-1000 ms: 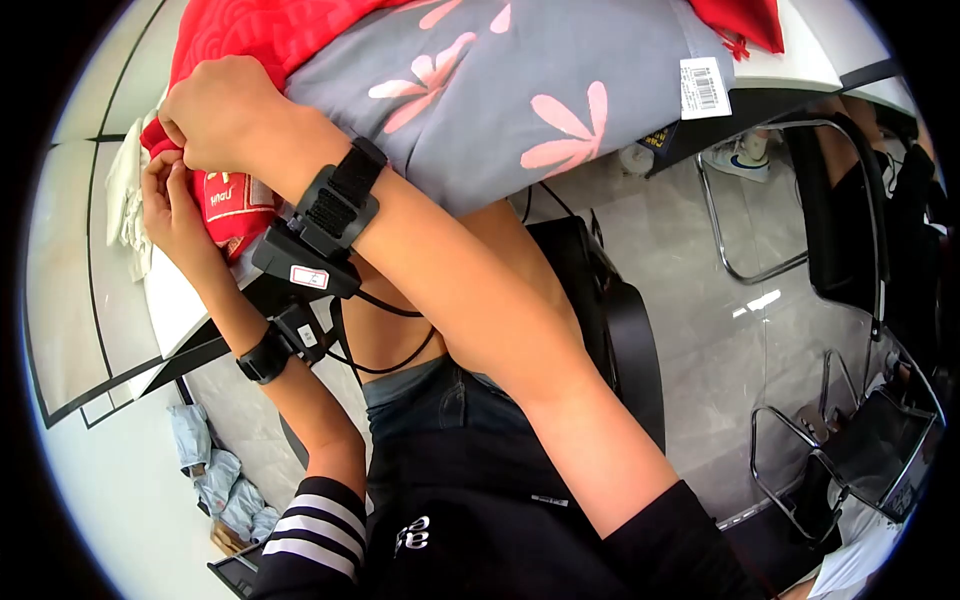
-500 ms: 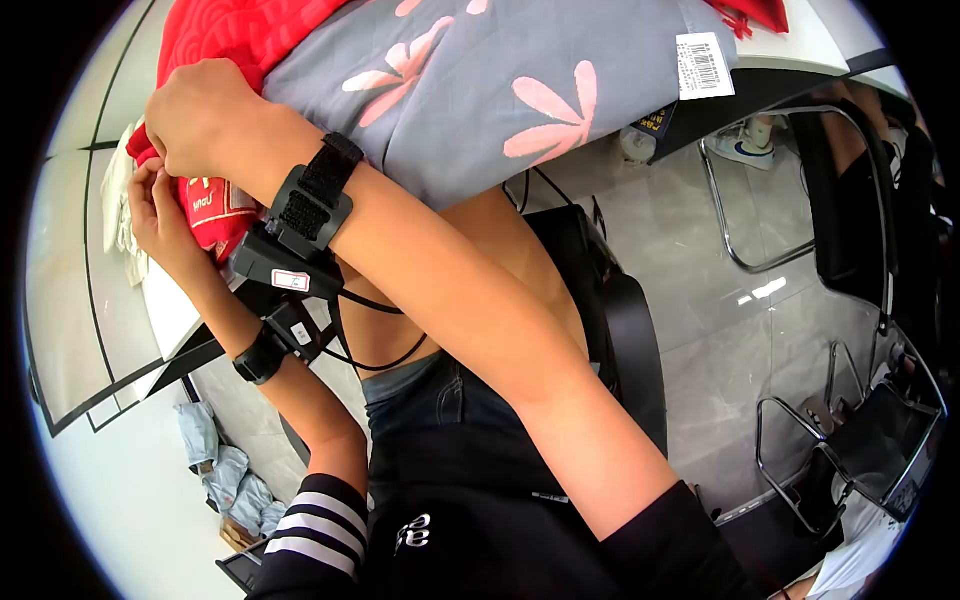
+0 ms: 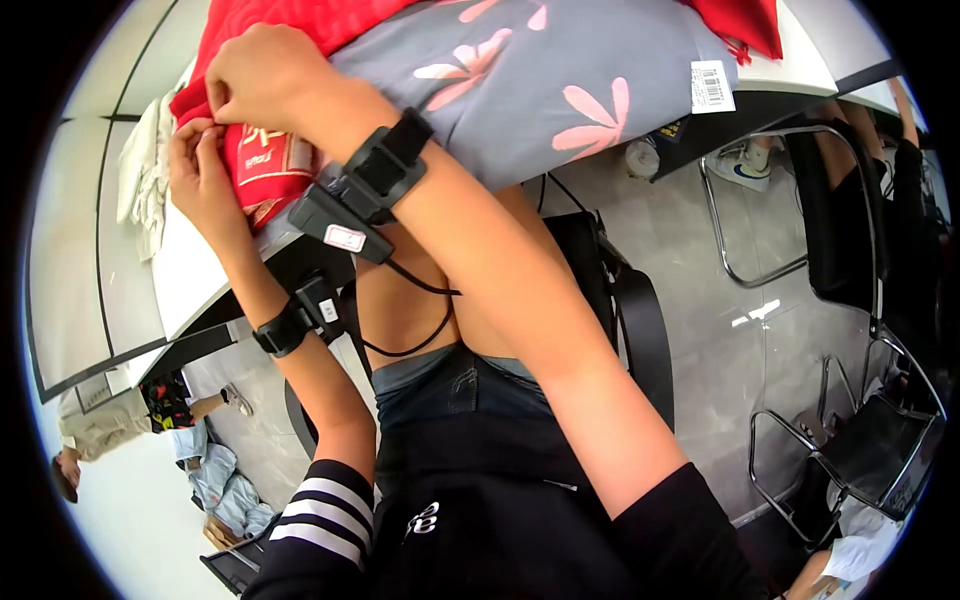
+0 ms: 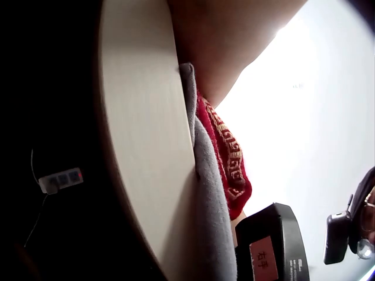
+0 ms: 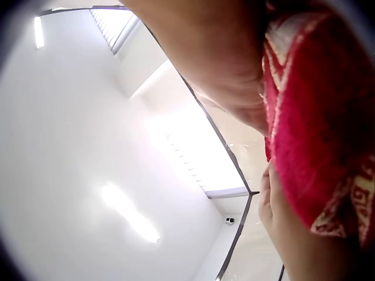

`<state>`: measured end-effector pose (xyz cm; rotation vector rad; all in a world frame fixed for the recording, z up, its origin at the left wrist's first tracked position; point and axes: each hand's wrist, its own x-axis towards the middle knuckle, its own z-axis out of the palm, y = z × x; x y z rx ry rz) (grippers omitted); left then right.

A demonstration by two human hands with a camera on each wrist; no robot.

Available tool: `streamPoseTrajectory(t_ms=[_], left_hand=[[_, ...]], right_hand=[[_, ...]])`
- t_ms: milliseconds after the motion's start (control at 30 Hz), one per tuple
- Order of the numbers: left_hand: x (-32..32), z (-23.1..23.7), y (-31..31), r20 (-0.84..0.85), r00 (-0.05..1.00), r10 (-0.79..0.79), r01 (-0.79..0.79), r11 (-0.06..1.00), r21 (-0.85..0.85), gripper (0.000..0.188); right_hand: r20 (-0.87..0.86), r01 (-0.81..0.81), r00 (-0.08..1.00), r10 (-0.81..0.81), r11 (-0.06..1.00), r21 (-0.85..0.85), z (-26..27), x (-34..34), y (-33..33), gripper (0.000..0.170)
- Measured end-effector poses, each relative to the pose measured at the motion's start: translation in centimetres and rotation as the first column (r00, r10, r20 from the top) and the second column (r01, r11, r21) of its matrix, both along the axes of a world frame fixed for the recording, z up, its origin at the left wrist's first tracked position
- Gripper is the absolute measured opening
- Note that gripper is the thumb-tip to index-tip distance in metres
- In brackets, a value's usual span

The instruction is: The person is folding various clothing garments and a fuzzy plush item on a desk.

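Red cloth lies over a grey cushion-like cloth with pink flowers. At its left edge my right hand grips the red cloth with bent fingers, its fingertips mostly hidden. Just below, my left hand pinches the cloth's edge near the right hand. Between the wrists hangs a red piece with gold print. In the left wrist view, red cloth with a gold pattern lies against grey cloth. The right wrist view has red cloth close up, with the left hand below it.
White cloth lies on the white table left of my hands. Cables hang from the wrist devices over my lap. Chairs stand at the right. Another person and grey bags are at the lower left.
Both hands and the red cloth sit farther up and right in the head view, which has itself shifted. More of the gold print shows, and a person has come into view at lower left.
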<state>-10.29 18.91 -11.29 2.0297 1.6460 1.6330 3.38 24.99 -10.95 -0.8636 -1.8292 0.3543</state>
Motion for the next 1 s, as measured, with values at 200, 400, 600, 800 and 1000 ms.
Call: streamPoseTrajectory(t_ms=[200,400,600,800,1000], left_hand=[[0.5,0.0,-0.1,0.071,0.997,0.030,-0.030,1.000,-0.005,0.010],[0.6,-0.1,0.2,0.080,0.997,0.006,-0.008,1.000,0.022,0.011],[0.5,0.3,-0.3,0.127,0.992,-0.006,0.008,1.000,-0.020,0.015],[-0.2,3.0,-2.4,0.047,0.999,0.015,-0.010,0.995,-0.102,0.027],[-1.8,2.6,-3.3,-0.030,0.999,0.009,-0.015,0.979,-0.202,0.029]], right_hand=[[-0.095,-0.083,0.992,0.082,0.996,-0.011,-0.2,0.4,0.2,0.014],[-0.170,-0.302,0.948,0.270,0.933,-0.197,1.2,1.4,-0.5,0.016],[-0.227,-0.188,0.959,0.168,0.980,-0.071,0.5,0.8,0.0,0.020],[-0.275,-0.263,0.936,0.218,0.955,-0.137,1.2,1.3,-0.5,0.026],[-0.261,-0.257,0.941,0.215,0.957,-0.138,1.1,1.4,-0.5,0.025]])
